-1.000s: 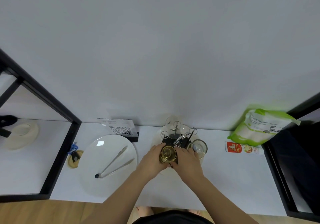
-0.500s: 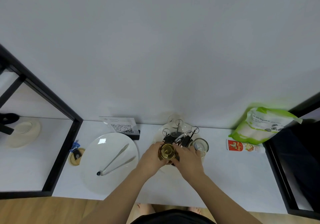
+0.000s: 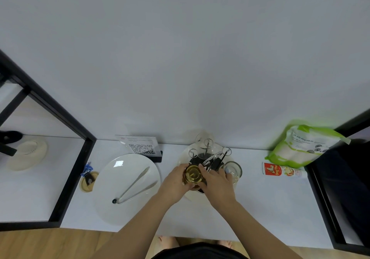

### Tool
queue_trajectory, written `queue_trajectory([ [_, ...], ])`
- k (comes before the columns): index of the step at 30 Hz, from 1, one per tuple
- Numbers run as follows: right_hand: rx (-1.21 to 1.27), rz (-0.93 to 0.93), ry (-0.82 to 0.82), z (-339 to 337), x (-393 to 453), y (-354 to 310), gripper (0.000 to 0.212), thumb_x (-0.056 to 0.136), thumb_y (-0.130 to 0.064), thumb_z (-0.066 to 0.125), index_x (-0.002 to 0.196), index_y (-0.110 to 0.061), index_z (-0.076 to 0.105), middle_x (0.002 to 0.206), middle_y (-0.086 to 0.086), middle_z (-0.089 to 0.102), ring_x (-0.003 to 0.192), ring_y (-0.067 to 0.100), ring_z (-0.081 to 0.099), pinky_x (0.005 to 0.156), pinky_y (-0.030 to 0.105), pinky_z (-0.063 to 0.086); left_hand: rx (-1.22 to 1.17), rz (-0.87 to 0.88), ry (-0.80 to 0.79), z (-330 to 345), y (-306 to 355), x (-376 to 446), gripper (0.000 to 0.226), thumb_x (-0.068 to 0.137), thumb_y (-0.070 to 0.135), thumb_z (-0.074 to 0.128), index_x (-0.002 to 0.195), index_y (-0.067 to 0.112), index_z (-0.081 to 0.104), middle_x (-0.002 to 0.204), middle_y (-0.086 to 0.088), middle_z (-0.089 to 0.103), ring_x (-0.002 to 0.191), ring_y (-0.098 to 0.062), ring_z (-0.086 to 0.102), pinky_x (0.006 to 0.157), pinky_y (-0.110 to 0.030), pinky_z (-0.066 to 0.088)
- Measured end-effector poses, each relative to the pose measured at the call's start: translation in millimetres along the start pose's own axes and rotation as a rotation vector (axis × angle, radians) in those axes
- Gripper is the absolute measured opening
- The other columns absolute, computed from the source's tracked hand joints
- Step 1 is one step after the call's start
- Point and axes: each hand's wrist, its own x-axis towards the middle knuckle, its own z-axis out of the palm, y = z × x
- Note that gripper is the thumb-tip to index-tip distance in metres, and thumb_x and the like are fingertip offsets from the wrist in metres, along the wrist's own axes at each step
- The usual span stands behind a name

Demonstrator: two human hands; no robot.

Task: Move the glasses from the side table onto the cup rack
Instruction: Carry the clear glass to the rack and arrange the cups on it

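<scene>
A wire cup rack [image 3: 208, 156] with looped prongs stands on a round base at the back of the white table. Both hands hold a yellow-tinted glass [image 3: 192, 173] upside down over the rack's near side. My left hand [image 3: 176, 182] wraps its left side. My right hand [image 3: 217, 182] grips its right side. A clear glass [image 3: 232, 169] sits on the rack's right side, just beyond my right fingers. Another clear glass [image 3: 204, 138] sits at the rack's far side by the wall.
A white plate [image 3: 112, 198] with metal tongs [image 3: 134, 185] lies left of the rack. A QR-code sign [image 3: 140, 146] stands behind it. A green bag [image 3: 304, 144] and a red packet [image 3: 280, 169] lie at the right. Black frames border both sides.
Both hands stay on the yellow glass at the rack; the glass has shifted only slightly over the near prong.
</scene>
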Motion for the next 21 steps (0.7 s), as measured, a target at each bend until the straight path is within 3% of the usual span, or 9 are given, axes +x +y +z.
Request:
queue_trajectory([
  [14,-0.003,-0.019,0.045,4.1,-6.0,5.1,0.058,0.102,-0.049,0.043,0.155,-0.029,0.032,0.131,-0.001,0.064,0.130,0.030,0.045,0.109,0.046,0.029,0.032,0.007,-0.002,6.3,-2.5,-1.5,0.072,0.086,0.029,0.080,0.148,0.029,0.042,0.140,0.003,0.054,0.125,-0.018,0.059,0.107,-0.039,0.050],
  [21,-0.003,-0.026,0.046,4.5,-6.9,5.5,0.059,0.102,-0.047,0.043,0.156,-0.027,0.030,0.131,0.000,0.063,0.131,0.031,0.044,0.109,0.045,0.030,0.042,0.009,-0.007,6.7,-2.7,-0.9,0.072,0.086,0.028,0.079,0.148,0.028,0.042,0.139,0.002,0.055,0.122,-0.018,0.059,0.106,-0.041,0.050],
])
